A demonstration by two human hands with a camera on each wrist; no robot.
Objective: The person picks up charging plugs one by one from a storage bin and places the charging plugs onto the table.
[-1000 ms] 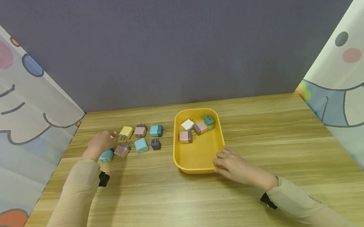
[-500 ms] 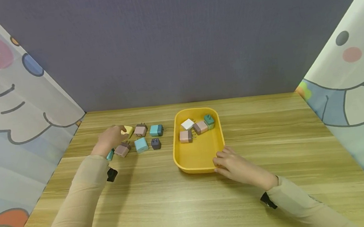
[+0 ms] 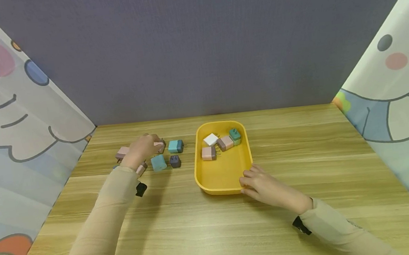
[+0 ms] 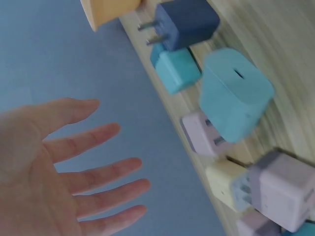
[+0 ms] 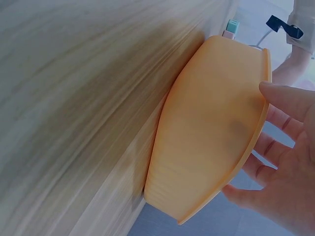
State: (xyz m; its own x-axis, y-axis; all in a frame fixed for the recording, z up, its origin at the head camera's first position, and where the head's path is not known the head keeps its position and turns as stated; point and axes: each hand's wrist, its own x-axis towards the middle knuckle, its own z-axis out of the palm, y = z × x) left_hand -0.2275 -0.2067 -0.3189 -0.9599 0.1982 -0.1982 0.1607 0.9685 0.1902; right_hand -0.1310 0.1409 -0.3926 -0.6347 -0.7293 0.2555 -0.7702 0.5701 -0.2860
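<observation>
In the head view my left hand [image 3: 141, 150] hovers over a loose group of plug-in phone chargers, fingertips at a pink-and-brown charger [image 3: 160, 145]. The left wrist view shows its fingers spread, holding nothing, beside a light blue charger [image 4: 236, 96] and a navy one [image 4: 193, 22]. My right hand [image 3: 267, 186] holds the near right corner of a yellow plastic tray [image 3: 225, 179]. Seen from the right wrist, the thumb [image 5: 285, 98] lies at the tray's rim, with the other fingers curled over its far side. Inside the tray lie several chargers, one of them white [image 3: 211, 139].
Right of the left hand are a two-tone blue charger [image 3: 175, 146] and a small dark charger [image 3: 175, 161]. Another pink charger [image 3: 122, 153] lies to its left; the forearm partly covers others. A grey panel [image 3: 204, 52] rises behind the wooden table [image 3: 208, 231].
My left hand has moved right across the chargers, from the leftmost pink one past the yellow one, which it now hides. The right hand and tray have stayed put.
</observation>
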